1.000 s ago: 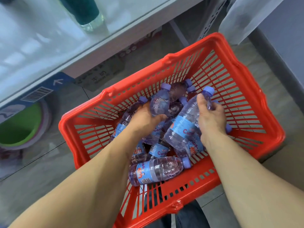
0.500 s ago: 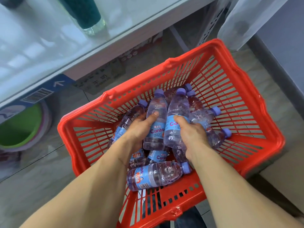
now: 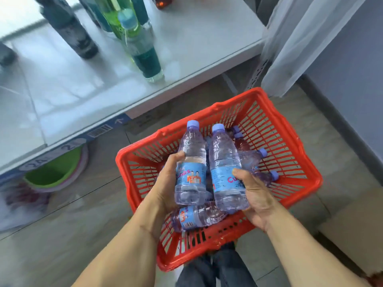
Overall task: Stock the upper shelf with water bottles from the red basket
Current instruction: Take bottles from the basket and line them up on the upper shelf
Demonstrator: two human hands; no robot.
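The red basket (image 3: pixel 298 177) sits on the floor below me with several small water bottles lying in it. My left hand (image 3: pixel 165 183) grips one clear bottle (image 3: pixel 191 160) with a purple cap and blue label, held upright above the basket. My right hand (image 3: pixel 255 195) grips a second bottle (image 3: pixel 223 162) of the same kind beside it. Another bottle (image 3: pixel 196 217) lies on its side at the basket's near end, under both hands. The white glass-topped shelf (image 3: pixel 196 65) stretches across the upper left, above and beyond the basket.
On the shelf stand a teal-labelled bottle (image 3: pixel 145 52), a green bottle (image 3: pixel 116 15) and a dark bottle (image 3: pixel 70 32). Under the shelf lie green and pink basins (image 3: pixel 56 172). A sheer curtain (image 3: pixel 306 42) hangs at the right by a grey wall.
Both hands have lifted their bottles up out of the pile and hold them upright. The view has tilted up, bringing the shelf top and its bottles into sight.
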